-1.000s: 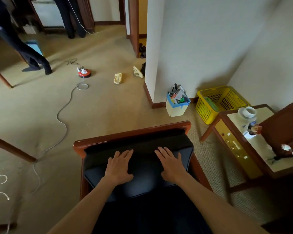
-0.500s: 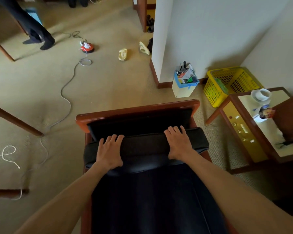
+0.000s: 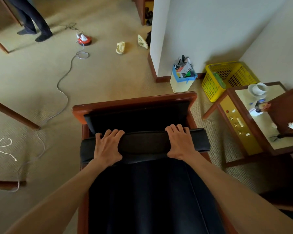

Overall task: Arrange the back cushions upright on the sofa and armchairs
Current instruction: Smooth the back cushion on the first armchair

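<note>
1. My left hand and my right hand are both clamped on the top edge of one black back cushion, fingers curled over its far side, thumbs on the near face. My two forearms are bare.
2. The cushion stands on edge across the armchair, just in front of the chair's wooden back rail; a dark gap shows between cushion and rail. Its two ends reach out over the armrests on either side.
3. I count one armchair under my hands, with a red-brown wooden frame and a black seat running towards me.
4. To my right stands one side table with a yellow front panel; on it is one white cup and some small items I cannot make out.
5. Beyond the chair, against the white wall, are one yellow basket and one small cream bin stuffed with packaging.
6. On the carpet lie two pale slippers, near each other, and one red-and-white device with a grey cable trailing from it across the floor.
7. In the top left corner, another person's two legs in dark trousers stand well apart from me.
</note>
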`<state>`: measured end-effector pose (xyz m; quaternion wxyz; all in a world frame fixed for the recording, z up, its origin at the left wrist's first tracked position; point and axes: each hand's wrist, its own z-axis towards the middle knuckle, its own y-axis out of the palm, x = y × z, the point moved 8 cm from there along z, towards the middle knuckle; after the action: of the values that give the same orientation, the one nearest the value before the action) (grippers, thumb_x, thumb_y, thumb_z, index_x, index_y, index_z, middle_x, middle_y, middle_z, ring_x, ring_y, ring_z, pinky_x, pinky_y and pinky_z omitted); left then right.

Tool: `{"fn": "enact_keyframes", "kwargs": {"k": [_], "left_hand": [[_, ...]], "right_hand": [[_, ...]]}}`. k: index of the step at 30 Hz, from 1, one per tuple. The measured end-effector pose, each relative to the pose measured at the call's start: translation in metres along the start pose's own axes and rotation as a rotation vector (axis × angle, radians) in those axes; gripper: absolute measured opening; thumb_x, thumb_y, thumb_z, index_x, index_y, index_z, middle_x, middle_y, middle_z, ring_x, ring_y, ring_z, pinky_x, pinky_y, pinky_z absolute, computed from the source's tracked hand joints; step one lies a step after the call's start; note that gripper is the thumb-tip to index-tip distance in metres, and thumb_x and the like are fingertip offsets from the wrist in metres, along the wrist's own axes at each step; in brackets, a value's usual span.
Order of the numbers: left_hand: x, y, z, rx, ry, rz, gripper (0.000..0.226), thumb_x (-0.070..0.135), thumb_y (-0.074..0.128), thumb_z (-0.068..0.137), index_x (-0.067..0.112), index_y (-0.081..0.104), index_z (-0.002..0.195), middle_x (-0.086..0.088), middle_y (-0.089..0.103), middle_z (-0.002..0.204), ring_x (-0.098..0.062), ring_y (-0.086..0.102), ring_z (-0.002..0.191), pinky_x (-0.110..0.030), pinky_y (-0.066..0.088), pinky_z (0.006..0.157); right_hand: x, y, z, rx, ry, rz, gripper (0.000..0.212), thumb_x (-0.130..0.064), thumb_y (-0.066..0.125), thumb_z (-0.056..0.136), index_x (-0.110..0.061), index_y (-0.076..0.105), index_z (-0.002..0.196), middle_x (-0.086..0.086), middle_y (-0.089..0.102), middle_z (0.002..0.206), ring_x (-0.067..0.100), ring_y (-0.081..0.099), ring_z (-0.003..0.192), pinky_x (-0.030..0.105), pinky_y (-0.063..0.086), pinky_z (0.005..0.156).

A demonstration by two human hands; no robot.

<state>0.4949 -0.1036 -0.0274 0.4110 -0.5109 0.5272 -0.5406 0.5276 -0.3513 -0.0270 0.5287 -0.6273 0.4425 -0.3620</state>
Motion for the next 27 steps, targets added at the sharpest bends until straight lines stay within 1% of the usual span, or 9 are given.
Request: {"fn": "enact_keyframes", "kwargs": {"k": [5,9,12,14,16,19,22,24,27], "left_hand": [[0.016,0.030,-0.032,0.054,0.068,0.016,0.091,0.033,0.084,0.039,0.022,0.049,0.122,-0.002,0.057,0.113,-0.029,0.051,0.101,-0.050,0.037,0.089],[0.004,0.037,-0.037,-0.015,0.012,0.061,0.099,0.042,0.084,0.037,0.021,0.046,0.127,-0.006,0.053,0.118,-0.031,0.049,0.106,-0.051,0.033,0.092],[0.006,0.035,-0.037,-0.058,-0.062,0.069,0.106,0.042,0.083,0.040,0.022,0.041,0.135,-0.009,0.047,0.125,-0.032,0.044,0.117,-0.055,0.029,0.104],[0.006,0.031,-0.033,-0.053,-0.123,0.043,0.114,0.038,0.085,0.045,0.024,0.030,0.144,-0.010,0.039,0.136,-0.033,0.034,0.132,-0.061,0.014,0.115],[0.010,0.029,-0.029,-0.041,-0.156,-0.006,0.121,0.035,0.083,0.052,0.025,0.015,0.152,-0.010,0.024,0.151,-0.034,0.015,0.145,-0.061,-0.005,0.115],[0.044,0.029,-0.015,-0.011,-0.019,-0.111,0.114,0.042,0.069,0.065,0.021,0.004,0.156,-0.006,0.004,0.164,-0.027,-0.006,0.151,-0.061,-0.006,0.117],[0.066,0.036,0.005,-0.022,0.009,-0.180,0.092,0.054,0.037,0.079,0.022,-0.001,0.156,0.004,-0.010,0.164,-0.016,-0.019,0.149,-0.053,-0.012,0.119],[0.062,0.038,0.014,0.006,-0.031,-0.192,0.083,0.055,0.021,0.083,0.024,-0.001,0.156,0.008,-0.010,0.163,-0.012,-0.019,0.148,-0.045,-0.016,0.119],[0.042,0.037,0.017,0.078,-0.037,-0.180,0.072,0.056,0.017,0.093,0.026,0.003,0.156,0.010,-0.005,0.164,-0.007,-0.013,0.149,-0.039,-0.011,0.121]], "right_hand": [[0.002,0.030,-0.032,0.056,0.028,0.018,0.083,-0.042,0.075,0.040,-0.021,0.048,0.115,0.000,0.052,0.112,0.027,0.048,0.102,0.044,0.037,0.094],[-0.008,0.031,-0.040,0.115,0.078,0.027,0.095,-0.033,0.080,0.039,-0.015,0.046,0.126,0.009,0.044,0.121,0.033,0.046,0.113,0.052,0.032,0.106],[-0.027,0.036,-0.057,0.124,0.052,0.051,0.105,-0.024,0.077,0.059,-0.012,0.028,0.152,0.015,0.030,0.153,0.039,0.024,0.145,0.064,0.005,0.118],[-0.048,0.042,-0.061,0.111,-0.026,0.077,0.102,-0.023,0.067,0.071,-0.017,0.013,0.158,0.009,0.010,0.165,0.035,0.003,0.152,0.066,-0.002,0.116],[-0.055,0.044,-0.051,0.095,-0.067,0.121,0.099,-0.035,0.059,0.076,-0.021,0.005,0.158,0.003,0.000,0.167,0.032,-0.009,0.152,0.066,-0.004,0.117],[-0.045,0.035,-0.013,0.058,-0.099,0.191,0.086,-0.047,0.038,0.083,-0.028,0.002,0.158,-0.005,-0.006,0.166,0.024,-0.018,0.151,0.062,-0.010,0.117],[-0.036,0.024,0.026,0.018,-0.078,0.286,0.064,-0.045,0.024,0.097,-0.032,0.005,0.157,-0.013,-0.004,0.166,0.014,-0.019,0.150,0.051,-0.019,0.117],[-0.034,0.024,0.035,0.029,-0.072,0.305,0.059,-0.047,0.013,0.100,-0.033,0.007,0.157,-0.015,-0.002,0.165,0.010,-0.016,0.150,0.046,-0.020,0.117],[-0.014,0.027,0.037,0.082,-0.047,0.258,0.065,-0.052,0.001,0.095,-0.033,0.009,0.157,-0.013,0.002,0.165,0.008,-0.010,0.151,0.038,-0.014,0.119]]}}
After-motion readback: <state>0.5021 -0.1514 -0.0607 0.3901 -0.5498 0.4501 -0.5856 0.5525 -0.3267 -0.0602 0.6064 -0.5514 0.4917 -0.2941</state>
